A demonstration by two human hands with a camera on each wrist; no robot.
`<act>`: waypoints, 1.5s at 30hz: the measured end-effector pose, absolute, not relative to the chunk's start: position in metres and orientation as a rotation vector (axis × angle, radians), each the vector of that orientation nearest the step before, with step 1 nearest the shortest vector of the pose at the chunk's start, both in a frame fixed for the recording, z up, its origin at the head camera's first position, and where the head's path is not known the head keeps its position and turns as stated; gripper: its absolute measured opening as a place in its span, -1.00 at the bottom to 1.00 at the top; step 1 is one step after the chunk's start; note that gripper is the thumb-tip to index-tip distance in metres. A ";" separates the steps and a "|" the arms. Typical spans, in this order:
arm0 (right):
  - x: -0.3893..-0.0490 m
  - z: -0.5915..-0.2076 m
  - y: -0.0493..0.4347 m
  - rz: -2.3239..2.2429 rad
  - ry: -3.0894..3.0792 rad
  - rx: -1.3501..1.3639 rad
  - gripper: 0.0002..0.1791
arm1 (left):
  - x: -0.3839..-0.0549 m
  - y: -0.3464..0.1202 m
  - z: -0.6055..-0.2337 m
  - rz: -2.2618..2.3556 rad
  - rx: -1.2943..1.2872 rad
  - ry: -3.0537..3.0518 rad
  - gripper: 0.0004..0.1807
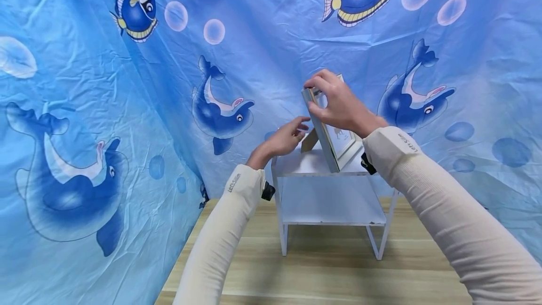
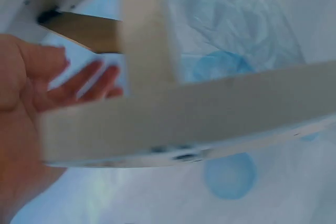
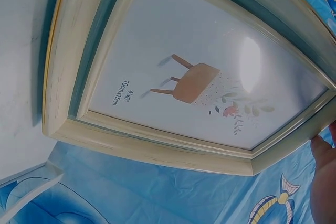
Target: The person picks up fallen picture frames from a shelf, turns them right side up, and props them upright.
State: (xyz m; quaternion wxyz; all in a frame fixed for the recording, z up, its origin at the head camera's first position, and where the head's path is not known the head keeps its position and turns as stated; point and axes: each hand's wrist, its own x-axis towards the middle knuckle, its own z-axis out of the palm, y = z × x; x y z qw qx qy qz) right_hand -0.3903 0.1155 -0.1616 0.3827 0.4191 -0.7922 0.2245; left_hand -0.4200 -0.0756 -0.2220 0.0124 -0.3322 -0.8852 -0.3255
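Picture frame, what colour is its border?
Cream border with a teal band, clearest in the right wrist view.

Stands as a white rack [image 1: 292, 164] on the wood-grain desk [image 1: 330, 274], apart from its left edge. Bears, tilted on top, a frame [image 1: 338, 142] with a brown prop [image 1: 309, 141], near corner at the front edge. Shows chips [image 1: 371, 223] on the lower shelf's [image 1: 330, 201] front edge, toward the right corner.

Before me I count two hands [image 1: 286, 139] [image 1: 339, 101], two sleeves [image 1: 222, 232] [image 1: 449, 211], one frame [image 1: 338, 144], one stand [image 1: 332, 201] and three printed dolphins [image 1: 65, 192] [image 1: 220, 117] [image 1: 395, 102].
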 end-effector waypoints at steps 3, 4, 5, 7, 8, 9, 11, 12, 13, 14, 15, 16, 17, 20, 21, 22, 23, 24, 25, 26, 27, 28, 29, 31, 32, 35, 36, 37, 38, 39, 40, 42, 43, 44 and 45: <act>-0.390 -0.162 0.117 0.583 -2.035 1.058 -0.65 | -0.409 -0.073 -0.217 -0.859 -0.956 -2.672 -0.41; -0.390 -0.163 0.117 0.585 -2.037 1.054 -0.65 | -0.405 -0.073 -0.215 -0.816 -0.935 -2.638 -0.40; -0.390 -0.163 0.118 0.589 -2.035 1.051 -0.65 | -0.401 -0.072 -0.214 -0.783 -0.912 -2.606 -0.38; -0.390 -0.162 0.119 0.602 -2.021 1.039 -0.64 | -0.394 -0.071 -0.211 -0.739 -0.875 -2.546 -0.36; -0.390 -0.162 0.121 0.607 -2.008 1.032 -0.63 | -0.391 -0.070 -0.210 -0.738 -0.861 -2.518 -0.35; -0.390 -0.161 0.122 0.614 -1.991 1.022 -0.62 | -0.387 -0.070 -0.208 -0.736 -0.848 -2.490 -0.33; -0.390 -0.160 0.127 0.636 -1.960 0.995 -0.61 | -0.382 -0.069 -0.206 -0.747 -0.830 -2.443 -0.30; -0.390 -0.160 0.130 0.643 -1.950 0.977 -0.60 | -0.379 -0.069 -0.204 -0.753 -0.824 -2.421 -0.28; -0.390 -0.160 0.134 0.657 -1.952 0.952 -0.60 | -0.376 -0.069 -0.203 -0.763 -0.820 -2.398 -0.26; -0.389 -0.160 0.137 0.672 -1.960 0.923 -0.59 | -0.373 -0.069 -0.201 -0.774 -0.816 -2.378 -0.24; -0.389 -0.161 0.141 0.686 -1.975 0.890 -0.58 | -0.370 -0.069 -0.199 -0.778 -0.815 -2.357 -0.22; -0.388 -0.162 0.146 0.704 -2.000 0.851 -0.57 | -0.368 -0.068 -0.198 -0.783 -0.818 -2.335 -0.21; -0.388 -0.164 0.151 0.716 -2.023 0.810 -0.56 | -0.365 -0.067 -0.196 -0.785 -0.822 -2.313 -0.20; -0.387 -0.171 0.165 0.754 -2.103 0.688 -0.53 | -0.359 -0.064 -0.191 -0.800 -0.842 -2.243 -0.21; -0.387 -0.173 0.169 0.764 -2.123 0.654 -0.52 | -0.357 -0.063 -0.189 -0.805 -0.850 -2.226 -0.22; -0.388 -0.176 0.173 0.777 -2.144 0.625 -0.52 | -0.355 -0.061 -0.188 -0.810 -0.859 -2.211 -0.23; -0.388 -0.178 0.177 0.789 -2.164 0.599 -0.51 | -0.354 -0.060 -0.187 -0.817 -0.867 -2.199 -0.24; -0.389 -0.181 0.181 0.806 -2.192 0.571 -0.50 | -0.353 -0.058 -0.185 -0.824 -0.873 -2.189 -0.24; -0.390 -0.184 0.184 0.827 -2.223 0.546 -0.49 | -0.352 -0.056 -0.184 -0.828 -0.878 -2.181 -0.25; -0.391 -0.187 0.186 0.849 -2.263 0.523 -0.47 | -0.351 -0.055 -0.183 -0.827 -0.878 -2.178 -0.26; -0.392 -0.189 0.189 0.867 -2.307 0.502 -0.45 | -0.351 -0.053 -0.181 -0.825 -0.877 -2.175 -0.27; -0.393 -0.191 0.191 0.884 -2.358 0.481 -0.43 | -0.352 -0.052 -0.180 -0.821 -0.871 -2.173 -0.28; -0.394 -0.194 0.193 0.901 -2.413 0.456 -0.40 | -0.352 -0.052 -0.179 -0.817 -0.863 -2.172 -0.29; -0.396 -0.198 0.196 0.921 -2.514 0.414 -0.36 | -0.353 -0.050 -0.176 -0.805 -0.849 -2.172 -0.31; -0.396 -0.201 0.197 0.928 -2.561 0.389 -0.33 | -0.354 -0.050 -0.174 -0.798 -0.843 -2.176 -0.33; -0.400 -0.208 0.201 0.959 -2.665 0.309 -0.32 | -0.355 -0.049 -0.170 -0.784 -0.830 -2.195 -0.38; -0.401 -0.210 0.202 0.974 -2.689 0.287 -0.32 | -0.355 -0.048 -0.168 -0.778 -0.828 -2.201 -0.40; -0.401 -0.212 0.203 0.987 -2.710 0.265 -0.32 | -0.355 -0.047 -0.167 -0.774 -0.825 -2.208 -0.41; -0.402 -0.215 0.205 1.003 -2.730 0.245 -0.33 | -0.355 -0.046 -0.166 -0.770 -0.820 -2.216 -0.43; -0.403 -0.217 0.206 1.010 -2.745 0.233 -0.35 | -0.355 -0.045 -0.164 -0.768 -0.816 -2.221 -0.45; -0.404 -0.218 0.207 1.012 -2.757 0.233 -0.36 | -0.355 -0.044 -0.163 -0.768 -0.810 -2.225 -0.46; -0.406 -0.221 0.208 1.016 -2.771 0.241 -0.39 | -0.355 -0.043 -0.161 -0.769 -0.794 -2.232 -0.49; -0.406 -0.223 0.208 1.021 -2.775 0.244 -0.40 | -0.355 -0.042 -0.160 -0.771 -0.787 -2.236 -0.50; -0.407 -0.224 0.209 1.033 -2.779 0.245 -0.41 | -0.356 -0.041 -0.160 -0.773 -0.779 -2.239 -0.51; -0.407 -0.225 0.209 1.048 -2.779 0.246 -0.42 | -0.356 -0.040 -0.159 -0.773 -0.771 -2.241 -0.52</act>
